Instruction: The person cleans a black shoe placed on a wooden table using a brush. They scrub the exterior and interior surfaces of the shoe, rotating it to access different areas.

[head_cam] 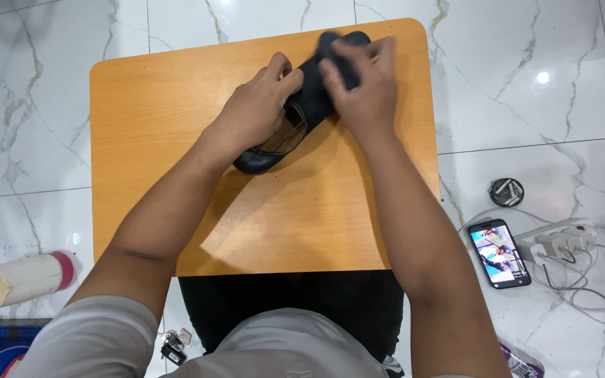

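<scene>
Marble floor [50, 105] spread pale and veined around a small orange table [176, 175], whose bare top left wide room toward the person and to the left. Near the far edge lay a black shoe [274, 143], heel toward the person, toe close to the table's far rim with little margin beyond it. The left hand [257, 108] was closed over the shoe's side, steadying it. The right hand [362, 87] was curled around a dark cloth [334, 56], pressing it on the toe. Judging by this, the toe was being wiped; how much of the shoe was already done could not be told. On the floor to the right lay a phone [500, 253], a power strip [561, 241] and a small round tin [506, 192].
</scene>
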